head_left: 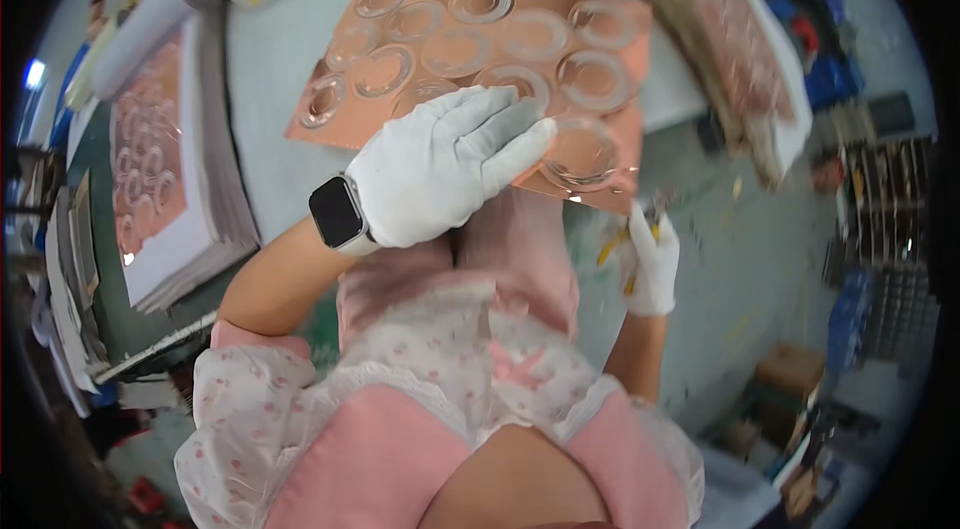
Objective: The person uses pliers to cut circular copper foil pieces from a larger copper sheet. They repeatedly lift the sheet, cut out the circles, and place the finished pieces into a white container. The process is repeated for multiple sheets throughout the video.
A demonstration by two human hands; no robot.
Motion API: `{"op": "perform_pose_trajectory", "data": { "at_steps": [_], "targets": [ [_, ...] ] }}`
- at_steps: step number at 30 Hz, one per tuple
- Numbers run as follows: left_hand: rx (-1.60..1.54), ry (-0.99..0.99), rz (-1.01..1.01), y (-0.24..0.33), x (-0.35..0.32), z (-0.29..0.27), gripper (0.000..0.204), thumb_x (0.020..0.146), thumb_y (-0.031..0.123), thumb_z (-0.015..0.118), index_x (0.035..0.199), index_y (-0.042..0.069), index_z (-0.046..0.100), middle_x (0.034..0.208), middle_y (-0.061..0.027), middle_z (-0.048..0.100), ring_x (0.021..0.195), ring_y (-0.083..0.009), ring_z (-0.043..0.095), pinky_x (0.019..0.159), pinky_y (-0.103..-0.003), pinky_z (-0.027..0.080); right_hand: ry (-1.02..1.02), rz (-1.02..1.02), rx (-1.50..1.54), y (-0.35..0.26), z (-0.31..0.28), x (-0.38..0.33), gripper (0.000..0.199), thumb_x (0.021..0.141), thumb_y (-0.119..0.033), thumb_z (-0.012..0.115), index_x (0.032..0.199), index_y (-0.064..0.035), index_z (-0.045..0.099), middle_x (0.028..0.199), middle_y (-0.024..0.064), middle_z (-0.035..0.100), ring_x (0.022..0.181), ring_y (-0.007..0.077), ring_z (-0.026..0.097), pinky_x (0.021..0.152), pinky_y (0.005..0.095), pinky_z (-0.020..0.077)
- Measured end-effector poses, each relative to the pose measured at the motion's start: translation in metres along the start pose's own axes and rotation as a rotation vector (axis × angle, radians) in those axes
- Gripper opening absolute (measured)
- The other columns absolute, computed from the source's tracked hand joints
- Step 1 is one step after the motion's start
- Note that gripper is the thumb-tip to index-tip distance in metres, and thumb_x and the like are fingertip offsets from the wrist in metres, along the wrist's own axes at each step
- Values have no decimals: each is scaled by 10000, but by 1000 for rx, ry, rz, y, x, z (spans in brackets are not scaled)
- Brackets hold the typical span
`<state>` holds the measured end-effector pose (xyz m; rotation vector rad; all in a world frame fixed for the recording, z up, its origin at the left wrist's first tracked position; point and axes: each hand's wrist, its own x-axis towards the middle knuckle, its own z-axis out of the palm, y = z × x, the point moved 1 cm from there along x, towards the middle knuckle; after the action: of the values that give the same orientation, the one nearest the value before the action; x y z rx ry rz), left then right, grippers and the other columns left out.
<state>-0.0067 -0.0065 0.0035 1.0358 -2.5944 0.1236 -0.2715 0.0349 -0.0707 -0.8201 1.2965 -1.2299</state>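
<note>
Copper-coloured, the shiny sheet (480, 71) with round raised rings lies on the white table (275, 44), its long axis going from left to right, with the right end turned a little toward the person. Its near right corner reaches out past the table edge, above the floor (735, 229). Bare table surface is seen at its left, before the paper stack (215, 169). The gloved left hand (445, 164) lies over the near edge, fingers straight, pointing rightward; I cannot tell if it pinches. The lower right hand (650, 259) grasps a yellow-handled tool (631, 274) near this corner.
</note>
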Motion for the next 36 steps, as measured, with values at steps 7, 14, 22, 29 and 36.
{"op": "perform_pose_trajectory", "data": {
  "at_steps": [7,14,22,29,36],
  "targets": [
    [-303,-29,-47,59,-46,84,452,646,165,696,1054,44,542,1065,-108,547,1013,-329,520,843,-401,454,-298,427,-479,53,-38,-25,242,795,-103,674,988,-6,565,838,-9,562,729,53,499,659,206,432],
    [-1590,-406,-799,93,-68,126,326,822,224,624,1060,5,588,1028,-112,617,939,-225,586,825,-320,459,-540,486,-525,44,-28,-16,309,769,-154,709,978,7,550,824,17,582,731,66,508,661,219,440],
    [-1994,-225,-1077,88,-27,136,362,907,256,518,1117,-33,571,1083,-120,611,979,-148,575,871,-278,445,-659,423,-747,33,-23,-3,338,754,-191,720,967,14,558,781,29,579,699,77,511,622,235,442],
    [-1959,-290,-1135,92,-21,135,345,875,279,581,1044,-21,611,941,-75,651,826,-112,611,771,-247,470,-575,442,-649,35,-32,-1,361,747,-241,727,945,16,568,775,33,581,697,93,521,623,252,445],
    [-1859,-430,-1059,88,-27,139,294,933,250,472,1173,123,582,966,-64,650,827,-107,609,776,-244,468,-696,399,-672,38,-29,-4,387,737,-275,743,934,12,574,759,39,581,679,105,510,620,262,442]
  ]
}}
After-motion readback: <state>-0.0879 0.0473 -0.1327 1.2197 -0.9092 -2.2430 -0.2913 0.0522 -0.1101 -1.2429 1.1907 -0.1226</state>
